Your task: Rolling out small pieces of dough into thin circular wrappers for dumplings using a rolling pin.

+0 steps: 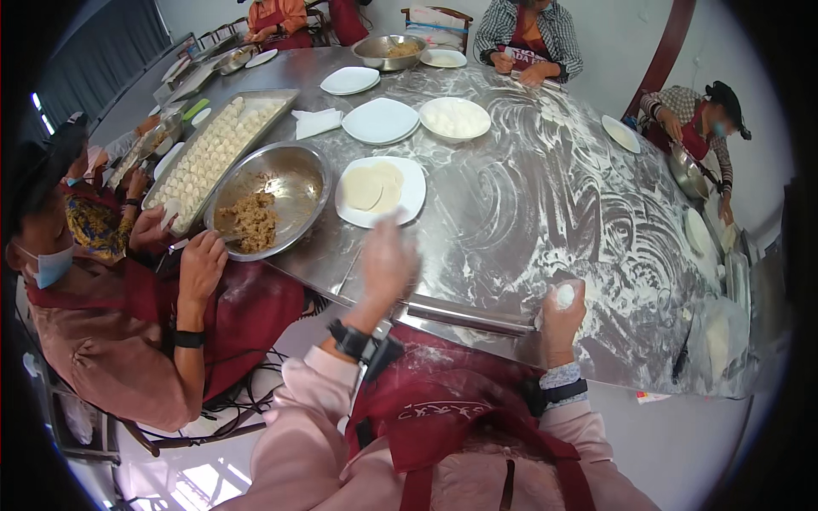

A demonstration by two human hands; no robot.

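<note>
My left hand (388, 259) is blurred, with its fingertips at the near rim of a white square plate (414, 199). Several thin round dough wrappers (370, 186) lie overlapping on that plate; whether my fingers hold anything is unclear. At the table's near edge, my right hand (563, 322) is closed around a small white rounded thing (565, 296), perhaps floured dough; only its top shows. Between my hands a smooth metal bar (470, 314) lies along the edge, possibly a rolling pin.
Flour streaks the steel table (486, 191). A steel bowl of filling (316, 211) and a tray of dumplings (281, 105) stand left, beside a masked co-worker (96, 332). A flour bowl (455, 120) and stacked plates (381, 119) sit beyond. A plastic bag (719, 332) lies right.
</note>
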